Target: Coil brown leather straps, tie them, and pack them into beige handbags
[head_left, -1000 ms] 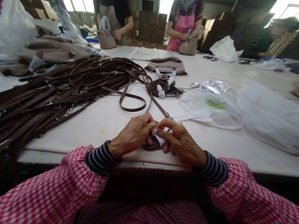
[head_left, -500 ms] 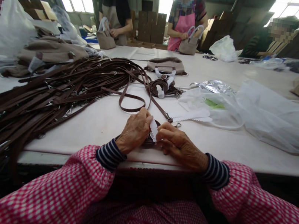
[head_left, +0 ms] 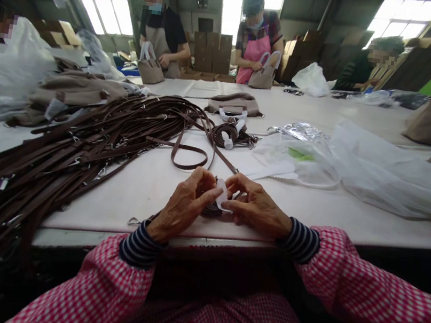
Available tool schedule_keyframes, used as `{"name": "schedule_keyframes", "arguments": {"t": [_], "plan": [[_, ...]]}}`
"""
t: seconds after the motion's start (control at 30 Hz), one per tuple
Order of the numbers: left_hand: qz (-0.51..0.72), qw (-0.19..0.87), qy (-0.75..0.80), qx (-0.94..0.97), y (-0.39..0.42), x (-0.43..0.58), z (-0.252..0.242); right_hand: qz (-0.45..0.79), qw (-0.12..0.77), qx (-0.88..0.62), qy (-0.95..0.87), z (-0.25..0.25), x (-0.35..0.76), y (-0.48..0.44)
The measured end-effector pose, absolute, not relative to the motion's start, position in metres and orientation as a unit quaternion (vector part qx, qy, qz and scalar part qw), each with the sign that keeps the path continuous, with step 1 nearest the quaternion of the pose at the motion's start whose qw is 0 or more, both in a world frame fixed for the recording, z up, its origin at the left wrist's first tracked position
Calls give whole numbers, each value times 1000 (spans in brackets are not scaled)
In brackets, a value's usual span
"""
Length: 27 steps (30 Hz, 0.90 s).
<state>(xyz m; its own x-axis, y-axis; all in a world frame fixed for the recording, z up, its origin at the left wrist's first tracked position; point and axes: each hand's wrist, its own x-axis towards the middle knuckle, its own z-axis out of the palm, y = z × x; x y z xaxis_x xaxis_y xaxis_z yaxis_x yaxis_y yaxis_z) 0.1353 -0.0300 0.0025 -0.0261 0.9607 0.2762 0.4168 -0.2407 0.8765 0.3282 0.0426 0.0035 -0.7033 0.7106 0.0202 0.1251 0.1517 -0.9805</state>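
Note:
At the table's near edge, my left hand [head_left: 182, 203] and my right hand [head_left: 259, 209] meet over a coiled brown strap [head_left: 211, 210]. A white paper-like strip [head_left: 222, 195] lies around part of the coil. My left thumb presses on the strip from one side, and my right thumb and fingers pinch it from the other. Most of the coil is hidden behind my hands. A metal clip [head_left: 134, 221] on a strap end shows left of my left wrist. Beyond my hands sit finished-looking coils [head_left: 225, 133] with white bands around them.
A large heap of brown straps [head_left: 93, 138] covers the left. A taupe bag [head_left: 234, 103] lies behind the coils. White plastic sheeting [head_left: 392, 174], white strips [head_left: 275, 169] and silvery film [head_left: 301, 131] spread to the right. Several people work across the table [head_left: 179, 188].
The white strip has been folded more closely round the coil, and my fingers have shifted on it. A strap clip now shows by my left wrist. The view has tilted up slightly.

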Motion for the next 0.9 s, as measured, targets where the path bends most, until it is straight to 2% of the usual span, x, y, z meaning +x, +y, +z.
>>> {"name": "schedule_keyframes", "arguments": {"t": [0.13,0.23,0.4,0.53,0.6,0.7,0.9], "plan": [[368,143,532,749,-48,134,-5,501,275,-246,-783,0,326,42],[303,77,532,787,-49,137,-8,411,322,-240,-818,-6,326,38],[275,39,538,796,-41,140,-8,276,333,-252,-866,-13,327,31],[314,70,531,784,-40,137,-8,211,307,-237,-897,-9,325,35],[349,95,513,778,-39,135,-8,233,307,-237,-891,-6,323,41],[384,125,488,774,-35,134,-8,345,305,-274,-845,-4,321,51],[396,94,417,813,-22,134,-15,492,316,-300,-754,-9,318,56]]}}
